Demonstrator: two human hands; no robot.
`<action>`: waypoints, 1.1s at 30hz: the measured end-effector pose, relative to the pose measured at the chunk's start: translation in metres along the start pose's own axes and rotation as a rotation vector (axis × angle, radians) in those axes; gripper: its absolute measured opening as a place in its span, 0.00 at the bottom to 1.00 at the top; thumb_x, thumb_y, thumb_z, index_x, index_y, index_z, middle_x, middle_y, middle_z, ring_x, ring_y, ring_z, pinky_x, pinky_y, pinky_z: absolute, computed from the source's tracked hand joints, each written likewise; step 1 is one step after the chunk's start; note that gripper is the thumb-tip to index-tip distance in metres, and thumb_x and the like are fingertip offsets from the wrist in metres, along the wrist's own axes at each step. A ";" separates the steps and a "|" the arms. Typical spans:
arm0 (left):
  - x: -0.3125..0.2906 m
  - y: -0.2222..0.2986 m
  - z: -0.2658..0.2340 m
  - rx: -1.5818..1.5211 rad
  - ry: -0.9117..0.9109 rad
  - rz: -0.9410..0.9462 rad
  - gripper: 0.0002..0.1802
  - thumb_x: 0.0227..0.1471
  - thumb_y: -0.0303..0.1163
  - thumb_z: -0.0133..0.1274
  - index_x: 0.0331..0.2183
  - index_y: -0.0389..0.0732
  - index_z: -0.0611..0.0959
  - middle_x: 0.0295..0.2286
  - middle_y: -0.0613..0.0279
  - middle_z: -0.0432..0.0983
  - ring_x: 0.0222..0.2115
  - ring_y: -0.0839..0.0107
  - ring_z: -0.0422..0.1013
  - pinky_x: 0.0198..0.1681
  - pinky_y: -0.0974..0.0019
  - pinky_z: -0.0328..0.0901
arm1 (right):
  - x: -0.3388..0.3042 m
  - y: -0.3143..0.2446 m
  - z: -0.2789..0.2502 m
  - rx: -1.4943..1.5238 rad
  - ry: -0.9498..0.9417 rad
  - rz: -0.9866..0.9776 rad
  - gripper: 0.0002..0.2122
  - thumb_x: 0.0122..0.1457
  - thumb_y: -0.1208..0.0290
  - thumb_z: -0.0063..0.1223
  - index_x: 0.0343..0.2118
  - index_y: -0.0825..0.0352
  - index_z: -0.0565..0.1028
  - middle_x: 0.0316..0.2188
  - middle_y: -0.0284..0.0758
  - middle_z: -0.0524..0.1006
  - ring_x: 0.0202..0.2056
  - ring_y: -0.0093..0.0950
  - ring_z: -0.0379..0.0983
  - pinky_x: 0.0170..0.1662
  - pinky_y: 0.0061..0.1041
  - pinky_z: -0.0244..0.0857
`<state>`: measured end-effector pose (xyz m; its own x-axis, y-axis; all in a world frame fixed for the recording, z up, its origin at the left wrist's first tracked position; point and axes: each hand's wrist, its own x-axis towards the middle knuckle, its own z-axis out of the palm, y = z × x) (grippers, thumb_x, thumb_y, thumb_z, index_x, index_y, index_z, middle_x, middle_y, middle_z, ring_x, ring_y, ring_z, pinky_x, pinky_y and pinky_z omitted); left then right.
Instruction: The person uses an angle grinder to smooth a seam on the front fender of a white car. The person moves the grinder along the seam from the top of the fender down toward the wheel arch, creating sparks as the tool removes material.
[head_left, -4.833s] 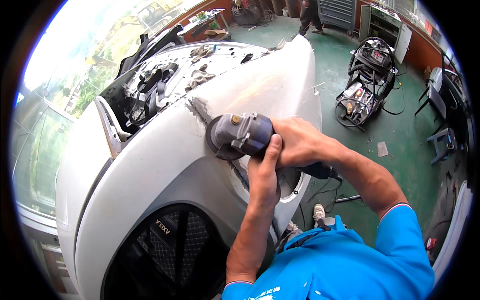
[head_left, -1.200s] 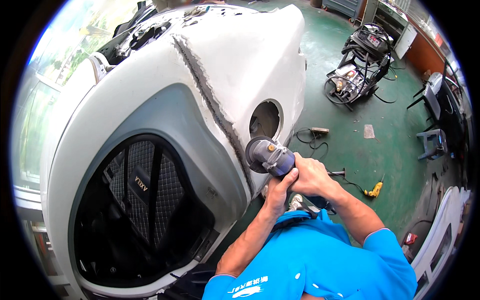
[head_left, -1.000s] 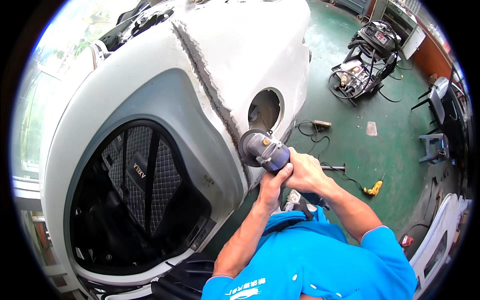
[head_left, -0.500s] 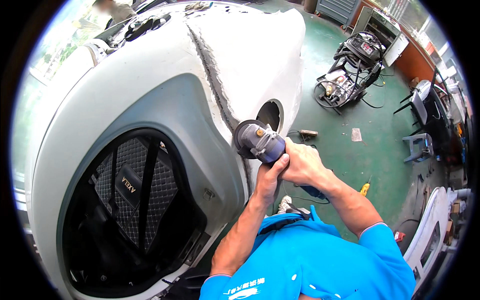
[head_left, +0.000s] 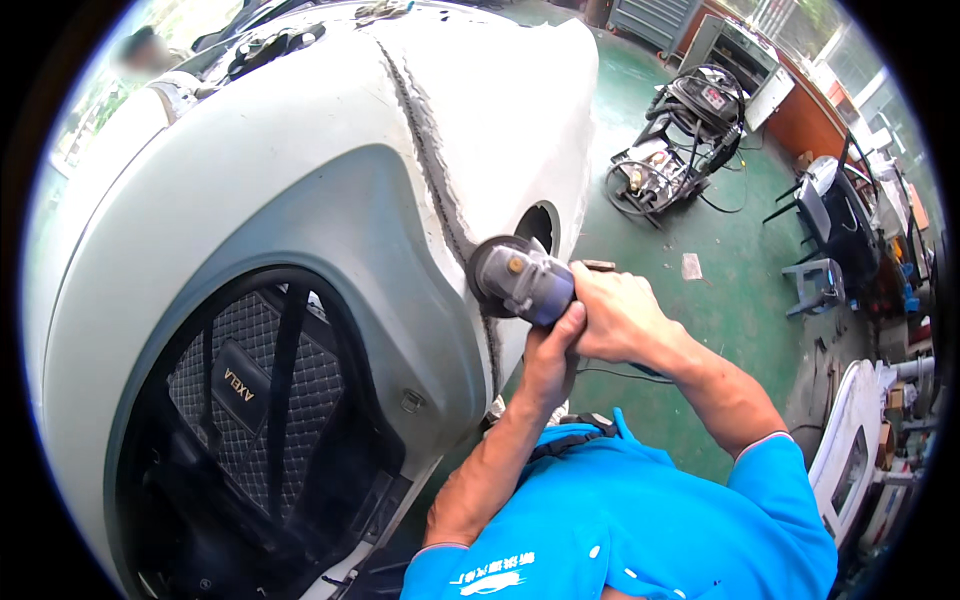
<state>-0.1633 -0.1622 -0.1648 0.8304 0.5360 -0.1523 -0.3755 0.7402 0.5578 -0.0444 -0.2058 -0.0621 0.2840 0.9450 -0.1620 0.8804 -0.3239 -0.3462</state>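
Both hands grip an angle grinder (head_left: 530, 280) with a grey metal head and a dark blue body. My left hand (head_left: 552, 355) wraps the body from below. My right hand (head_left: 618, 310) closes round it from the right side. The grinder's round disc (head_left: 485, 278) lies against or just over the dark ground seam (head_left: 435, 185) of a white car body (head_left: 280, 180); I cannot tell whether it touches. That seam runs from the top of the panel down past the disc. Just beyond the grinder is a round opening (head_left: 538, 225) in the white panel.
A door opening (head_left: 270, 430) with a quilted seat back inside lies at left. A wheeled machine with hoses (head_left: 690, 130) stands on the green floor (head_left: 640, 235), far right. Further right are a black chair (head_left: 815, 210), a grey stool (head_left: 815, 285) and a white panel (head_left: 850, 440). Another person (head_left: 148, 50) is at far left.
My view has shifted, moving the machine and chair leftward in the picture. The grinder stays at the seam in both hands, with its disc tilted slightly more into view.
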 end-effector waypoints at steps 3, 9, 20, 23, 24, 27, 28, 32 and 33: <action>0.012 0.020 -0.004 0.015 -0.065 0.017 0.34 0.63 0.44 0.57 0.62 0.34 0.68 0.56 0.55 0.72 0.57 0.66 0.69 0.62 0.58 0.63 | 0.016 -0.014 -0.013 0.013 0.018 0.002 0.17 0.43 0.72 0.58 0.36 0.72 0.69 0.30 0.53 0.80 0.34 0.53 0.80 0.38 0.51 0.72; 0.005 0.004 -0.002 -0.055 -0.019 0.003 0.35 0.62 0.44 0.58 0.62 0.35 0.68 0.56 0.55 0.72 0.58 0.66 0.68 0.63 0.57 0.61 | 0.003 -0.009 -0.006 -0.019 0.012 0.002 0.16 0.43 0.73 0.58 0.35 0.73 0.69 0.32 0.52 0.81 0.35 0.53 0.80 0.39 0.51 0.72; 0.015 0.001 -0.010 -0.144 -0.115 0.021 0.35 0.61 0.49 0.56 0.61 0.38 0.69 0.56 0.57 0.72 0.58 0.63 0.68 0.62 0.55 0.62 | 0.006 -0.021 -0.022 -0.091 0.047 -0.049 0.17 0.43 0.75 0.59 0.36 0.71 0.69 0.32 0.49 0.79 0.35 0.50 0.80 0.37 0.48 0.71; 0.018 0.011 -0.008 -0.149 -0.137 0.021 0.38 0.59 0.50 0.58 0.62 0.38 0.68 0.57 0.57 0.70 0.59 0.63 0.67 0.64 0.55 0.60 | 0.010 -0.024 -0.024 -0.088 0.077 -0.068 0.16 0.43 0.76 0.58 0.36 0.72 0.69 0.32 0.48 0.79 0.34 0.50 0.80 0.37 0.49 0.71; 0.018 0.014 -0.007 -0.165 -0.155 0.030 0.38 0.60 0.49 0.58 0.62 0.37 0.67 0.58 0.57 0.70 0.60 0.63 0.67 0.65 0.56 0.59 | 0.011 -0.026 -0.025 -0.082 0.071 -0.069 0.16 0.44 0.76 0.58 0.36 0.72 0.69 0.32 0.48 0.79 0.34 0.50 0.80 0.37 0.49 0.71; 0.012 0.008 -0.004 -0.153 -0.150 0.002 0.39 0.61 0.49 0.57 0.63 0.37 0.66 0.58 0.56 0.70 0.60 0.63 0.66 0.65 0.56 0.59 | 0.007 -0.015 -0.016 -0.068 0.075 -0.078 0.17 0.42 0.75 0.59 0.37 0.72 0.69 0.31 0.49 0.79 0.34 0.51 0.79 0.36 0.49 0.71; 0.007 -0.002 -0.005 -0.107 -0.128 -0.011 0.39 0.61 0.51 0.57 0.64 0.37 0.66 0.58 0.56 0.70 0.60 0.63 0.66 0.65 0.55 0.60 | 0.000 -0.008 -0.010 -0.057 0.058 -0.066 0.18 0.42 0.74 0.59 0.37 0.72 0.69 0.31 0.49 0.79 0.34 0.51 0.79 0.36 0.49 0.71; -0.019 -0.035 -0.012 0.044 -0.033 -0.082 0.37 0.62 0.46 0.57 0.63 0.34 0.67 0.58 0.56 0.70 0.59 0.65 0.67 0.64 0.57 0.60 | -0.033 0.016 0.019 0.079 -0.023 0.048 0.18 0.42 0.71 0.58 0.37 0.73 0.70 0.30 0.51 0.80 0.34 0.53 0.80 0.37 0.50 0.73; -0.025 -0.041 -0.015 0.083 -0.007 -0.103 0.36 0.62 0.44 0.58 0.63 0.34 0.67 0.58 0.57 0.70 0.59 0.66 0.67 0.64 0.58 0.60 | -0.039 0.024 0.036 0.117 -0.012 0.065 0.18 0.42 0.70 0.58 0.36 0.73 0.69 0.30 0.52 0.80 0.33 0.54 0.79 0.37 0.50 0.73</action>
<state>-0.1751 -0.2003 -0.1963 0.8657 0.4561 -0.2062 -0.2536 0.7548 0.6049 -0.0479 -0.2520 -0.0969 0.3339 0.9216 -0.1980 0.8100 -0.3880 -0.4397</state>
